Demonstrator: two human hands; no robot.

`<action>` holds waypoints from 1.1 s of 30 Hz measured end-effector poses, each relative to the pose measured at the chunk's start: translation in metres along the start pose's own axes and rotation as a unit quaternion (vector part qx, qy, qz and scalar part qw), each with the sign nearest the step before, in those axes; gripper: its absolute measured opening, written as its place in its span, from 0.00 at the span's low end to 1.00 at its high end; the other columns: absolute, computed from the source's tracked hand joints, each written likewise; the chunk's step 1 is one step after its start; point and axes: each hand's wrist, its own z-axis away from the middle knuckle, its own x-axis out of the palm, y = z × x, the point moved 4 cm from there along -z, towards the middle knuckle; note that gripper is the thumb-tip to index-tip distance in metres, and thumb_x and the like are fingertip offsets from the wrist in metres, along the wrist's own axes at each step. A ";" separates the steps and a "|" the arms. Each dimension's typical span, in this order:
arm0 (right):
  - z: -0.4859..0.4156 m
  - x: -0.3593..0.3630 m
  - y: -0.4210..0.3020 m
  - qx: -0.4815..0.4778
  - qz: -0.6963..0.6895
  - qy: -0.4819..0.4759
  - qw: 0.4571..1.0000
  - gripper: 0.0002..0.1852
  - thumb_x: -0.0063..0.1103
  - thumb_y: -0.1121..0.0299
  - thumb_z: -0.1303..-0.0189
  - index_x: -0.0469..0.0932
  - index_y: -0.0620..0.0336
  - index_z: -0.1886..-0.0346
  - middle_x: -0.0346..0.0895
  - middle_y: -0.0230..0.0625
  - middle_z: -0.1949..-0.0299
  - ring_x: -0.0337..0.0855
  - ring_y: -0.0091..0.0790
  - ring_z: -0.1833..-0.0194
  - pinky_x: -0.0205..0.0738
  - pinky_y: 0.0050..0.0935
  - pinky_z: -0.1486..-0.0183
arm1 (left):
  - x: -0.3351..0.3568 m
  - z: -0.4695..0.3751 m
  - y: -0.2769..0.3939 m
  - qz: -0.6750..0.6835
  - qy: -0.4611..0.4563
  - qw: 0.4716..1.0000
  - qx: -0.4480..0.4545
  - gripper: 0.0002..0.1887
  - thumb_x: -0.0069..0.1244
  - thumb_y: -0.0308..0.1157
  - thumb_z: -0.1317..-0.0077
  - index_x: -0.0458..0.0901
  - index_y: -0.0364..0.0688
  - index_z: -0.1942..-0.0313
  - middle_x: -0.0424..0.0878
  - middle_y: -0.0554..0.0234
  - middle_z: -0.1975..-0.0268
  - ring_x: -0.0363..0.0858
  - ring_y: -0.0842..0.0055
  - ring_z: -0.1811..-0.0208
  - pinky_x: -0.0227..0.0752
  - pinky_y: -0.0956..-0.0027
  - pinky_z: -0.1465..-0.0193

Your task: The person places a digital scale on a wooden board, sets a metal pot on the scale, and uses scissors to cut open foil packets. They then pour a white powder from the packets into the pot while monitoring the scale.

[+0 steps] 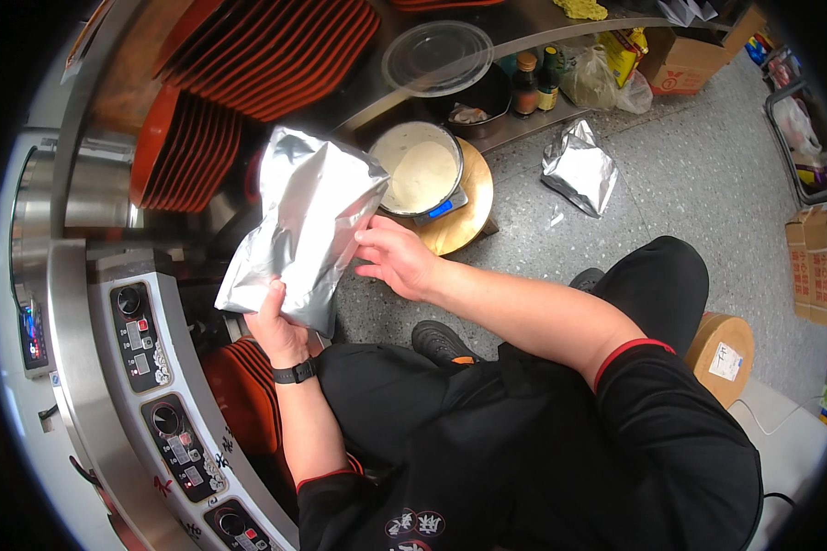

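My left hand [280,335] grips the lower end of a silver foil pouch [303,220], thumb on its front face; a dark band is on this wrist. My right hand [399,258] is at the pouch's right edge, fingers partly curled and apart. Whether it pinches the foil or only touches it is unclear. Just beyond the pouch, a round pot [417,169] holds cream-coloured powder. It sits on a digital scale [448,205] with a lit blue display, on a round wooden stool [479,200]. The pouch's opening is not plainly visible.
Stacked red-and-black trays [268,62] fill the shelf at upper left. A control panel [141,337] runs along my left. Another crumpled foil pouch [582,169] lies on the floor. Sauce bottles [525,86] stand on the lower shelf, and a round box [720,358] is at my right.
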 end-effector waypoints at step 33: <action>0.001 -0.002 0.004 -0.005 0.025 -0.038 0.999 0.30 0.61 0.57 0.31 0.65 0.51 0.28 0.73 0.36 0.32 0.72 0.37 0.33 0.58 0.53 0.30 | -0.007 -0.001 -0.007 0.067 0.045 0.993 -0.088 0.30 0.52 0.21 0.34 0.70 0.29 0.30 0.79 0.48 0.35 0.79 0.58 0.33 0.72 0.51 0.28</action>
